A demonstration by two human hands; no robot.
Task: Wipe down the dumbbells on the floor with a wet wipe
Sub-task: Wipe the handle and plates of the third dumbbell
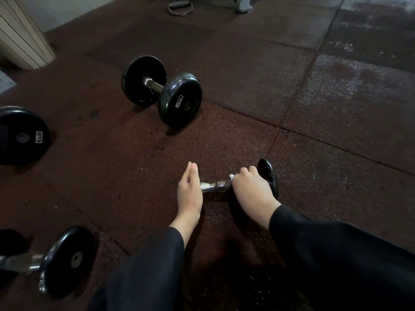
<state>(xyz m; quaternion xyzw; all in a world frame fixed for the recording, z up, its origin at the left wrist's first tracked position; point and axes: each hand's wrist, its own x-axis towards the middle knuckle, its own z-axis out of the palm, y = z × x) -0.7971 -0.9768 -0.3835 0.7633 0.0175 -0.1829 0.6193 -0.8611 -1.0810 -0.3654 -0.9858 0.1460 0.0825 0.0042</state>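
1. A small dumbbell (238,187) lies on the dark rubber floor (224,75), just ahead of the person, its metal handle running left to right.
2. The right hand (251,189) comes down over the right part of that handle, next to the right-hand black plate. Its grip is curled round the bar, and a corner of the white wet wipe (231,176) sticks out at the knuckles, so the wipe lies pinched between the fingers and the handle.
3. The left hand (189,191) stands at the left end of the same handle. Its grip is straight, the fingers together and pointing away from the person, the palm side against the end of the bar. Whether a plate sits behind this hand cannot be told.
4. Between the two hands a short stretch of bare chrome handle shows.
5. Both arms wear dark sleeves (336,254) that reach to the wrists.
6. A larger dumbbell (161,90) with two thick black plates lies further off on the floor, well apart from the hands, up and to the left.
7. A black plate (22,135) of another weight shows at the left edge, cut off by the frame.
8. A third dumbbell (60,261) lies at the lower left, near the left sleeve, with one black plate and part of its shiny bar in view.
9. At the top a grey strap handle (180,6) lies on the floor.
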